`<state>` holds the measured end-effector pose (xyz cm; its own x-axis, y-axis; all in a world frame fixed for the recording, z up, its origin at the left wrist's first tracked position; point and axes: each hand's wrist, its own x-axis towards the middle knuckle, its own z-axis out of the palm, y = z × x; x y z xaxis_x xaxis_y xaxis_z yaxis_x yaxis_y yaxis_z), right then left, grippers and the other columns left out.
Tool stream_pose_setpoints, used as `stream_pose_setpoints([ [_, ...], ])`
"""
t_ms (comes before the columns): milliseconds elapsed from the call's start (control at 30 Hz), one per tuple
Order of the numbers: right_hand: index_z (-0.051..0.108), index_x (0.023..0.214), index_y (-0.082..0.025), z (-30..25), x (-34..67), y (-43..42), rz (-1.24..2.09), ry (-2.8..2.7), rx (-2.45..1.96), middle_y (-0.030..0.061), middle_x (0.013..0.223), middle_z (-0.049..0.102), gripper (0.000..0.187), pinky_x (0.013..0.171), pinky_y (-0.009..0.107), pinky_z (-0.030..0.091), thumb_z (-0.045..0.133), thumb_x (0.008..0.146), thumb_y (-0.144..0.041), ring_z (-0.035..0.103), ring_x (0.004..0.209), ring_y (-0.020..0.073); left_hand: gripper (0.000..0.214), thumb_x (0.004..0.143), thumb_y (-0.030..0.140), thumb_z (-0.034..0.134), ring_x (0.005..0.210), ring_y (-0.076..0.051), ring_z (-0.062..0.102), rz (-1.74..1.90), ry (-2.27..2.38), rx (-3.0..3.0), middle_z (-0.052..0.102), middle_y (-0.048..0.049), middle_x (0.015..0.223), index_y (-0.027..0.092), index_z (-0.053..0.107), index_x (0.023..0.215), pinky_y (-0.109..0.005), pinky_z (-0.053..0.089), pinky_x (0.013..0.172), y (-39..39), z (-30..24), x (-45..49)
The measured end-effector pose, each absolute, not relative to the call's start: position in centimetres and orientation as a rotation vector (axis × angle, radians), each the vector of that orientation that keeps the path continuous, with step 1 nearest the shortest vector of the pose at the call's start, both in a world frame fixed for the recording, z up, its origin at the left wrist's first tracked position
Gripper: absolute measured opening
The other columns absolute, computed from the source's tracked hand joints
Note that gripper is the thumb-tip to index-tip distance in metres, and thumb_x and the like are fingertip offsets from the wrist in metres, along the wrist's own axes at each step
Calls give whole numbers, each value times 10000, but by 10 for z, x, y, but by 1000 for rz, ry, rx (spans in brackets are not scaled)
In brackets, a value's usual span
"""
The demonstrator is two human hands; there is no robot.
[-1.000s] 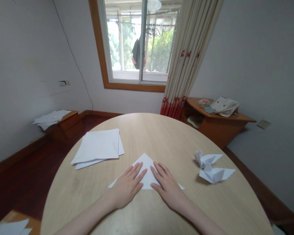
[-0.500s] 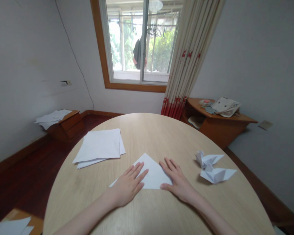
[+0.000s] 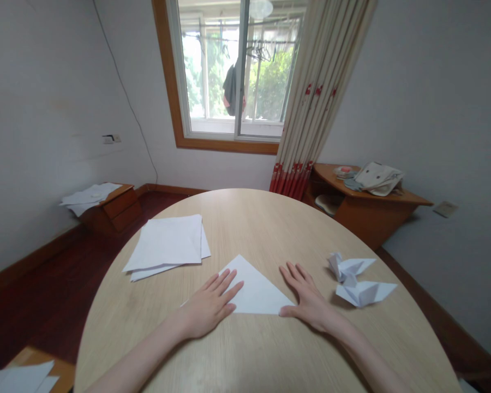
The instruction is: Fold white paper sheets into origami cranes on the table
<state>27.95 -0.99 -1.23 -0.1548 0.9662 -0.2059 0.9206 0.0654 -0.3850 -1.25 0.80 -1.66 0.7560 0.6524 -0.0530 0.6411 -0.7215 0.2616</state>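
A white sheet of paper folded into a triangle (image 3: 253,289) lies on the table in front of me, its point facing away and its long edge toward me. My left hand (image 3: 213,303) rests flat over the triangle's left part with fingers spread, hiding most of that corner. At the right corner, my right hand (image 3: 305,292) is open with its fingers apart. Its thumb touches the long edge near the corner, while the other fingers lie beyond the slanted edge.
A stack of white paper (image 3: 167,240) sits at the left of the round wooden table (image 3: 253,218). Two folded paper figures (image 3: 364,292) stand at the right. Beyond the table are a small cabinet (image 3: 120,207), a corner shelf (image 3: 364,213) and a curtain (image 3: 311,109).
My right hand has slid to the right, off most of the triangle, uncovering its right corner. My left hand has shifted slightly left along with the paper.
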Motion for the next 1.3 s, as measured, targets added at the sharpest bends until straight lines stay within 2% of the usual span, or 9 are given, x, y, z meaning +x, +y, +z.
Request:
stream_pose_setpoints([
  [100, 229, 1480, -137, -14, 288, -10, 668, -2226, -1992, 151, 1564, 53, 1020, 1140, 452, 98, 703, 664, -523, -74, 1421, 320, 491, 1026, 400, 233, 1422, -242, 57, 82, 992, 2677, 80, -71, 1545, 234, 200, 1487, -449, 126, 1151, 8, -16, -13],
  [267, 190, 1490, -171, -18, 301, -11, 717, -2273, -1898, 131, 1567, 19, 927, 1136, 478, 96, 644, 744, -484, -91, 1421, 294, 486, 1024, 391, 255, 1422, -245, 63, 115, 973, 2659, 89, -64, 1546, 245, 208, 1485, -448, 128, 1151, 9, -17, -13],
  [467, 192, 1489, -230, -16, 310, -14, 723, -2350, -1867, 94, 1563, -20, 826, 1130, 505, 111, 599, 800, -432, -69, 1423, 293, 484, 1023, 393, 266, 1421, -245, 82, 156, 959, 2657, 104, -60, 1545, 259, 208, 1484, -454, 135, 1149, 9, -18, -14],
  [700, 184, 1486, -275, -13, 309, -17, 755, -2463, -1809, 42, 1557, -33, 657, 1128, 528, 86, 456, 902, -405, -89, 1410, 306, 482, 1024, 383, 256, 1422, -243, 72, 125, 979, 2656, 96, -67, 1546, 246, 214, 1484, -459, 137, 1148, 7, -16, -14],
  [900, 144, 1493, -245, -10, 311, -19, 765, -2499, -1809, 47, 1552, -53, 644, 1132, 521, 53, 399, 926, -411, -130, 1399, 292, 470, 1019, 376, 283, 1423, -235, 102, 178, 991, 2639, 134, -61, 1548, 261, 250, 1473, -460, 144, 1147, 6, -18, -14],
  [1000, 147, 1493, -250, -12, 309, -20, 759, -2467, -1798, 42, 1551, -46, 632, 1133, 521, 45, 396, 928, -383, -123, 1401, 281, 473, 999, 369, 357, 1417, -232, 164, 222, 1025, 2616, 187, -50, 1545, 283, 286, 1459, -459, 183, 1139, 6, -19, -14],
  [1100, 149, 1492, -254, -12, 299, -22, 750, -2447, -1806, 29, 1554, -23, 604, 1135, 526, 5, 373, 936, -332, -101, 1411, 257, 543, 934, 360, 495, 1400, -248, 221, 302, 1104, 2573, 227, -61, 1538, 260, 331, 1441, -448, 235, 1124, 8, -21, -14],
  [1200, 202, 1481, -280, -9, 285, -25, 684, -2402, -1725, 18, 1557, 97, 537, 1139, 536, 4, 304, 970, -413, -17, 1428, 240, 623, 868, 359, 580, 1397, -275, 212, 381, 1184, 2518, 216, -81, 1541, 237, 348, 1433, -455, 252, 1114, 8, -21, -14],
  [1300, 263, 1468, -267, -10, 270, -26, 546, -2351, -1688, 43, 1544, 198, 552, 1139, 556, 29, 329, 961, -476, 89, 1430, 256, 700, 839, 384, 606, 1397, -297, 203, 429, 1249, 2479, 228, -110, 1534, 229, 303, 1451, -483, 265, 1100, 7, -21, -13],
])
